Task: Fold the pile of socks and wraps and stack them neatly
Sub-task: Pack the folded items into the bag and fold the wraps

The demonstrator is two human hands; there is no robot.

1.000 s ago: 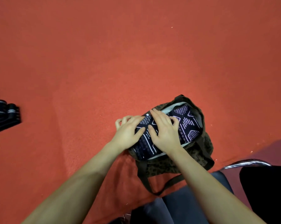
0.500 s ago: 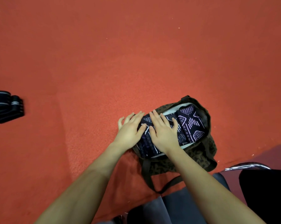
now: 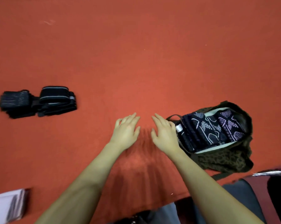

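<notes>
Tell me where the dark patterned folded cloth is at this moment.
In the head view, the dark patterned folded cloth lies inside the open olive fabric bag on the right side of the red surface, just right of the right hand.

A table draped in red cloth, with a chrome-framed chair right of the fingers; the setting suggests an office or hall, though which is unclear.

Blur and cropped edges around the olive bag

Motion blur smears both hands; the right hand covers the bag's left rim. Far left of the bag, a pale stack is cut by the frame edge, too blurred to identify. Right of the bag, a chrome bar runs off frame.
</notes>
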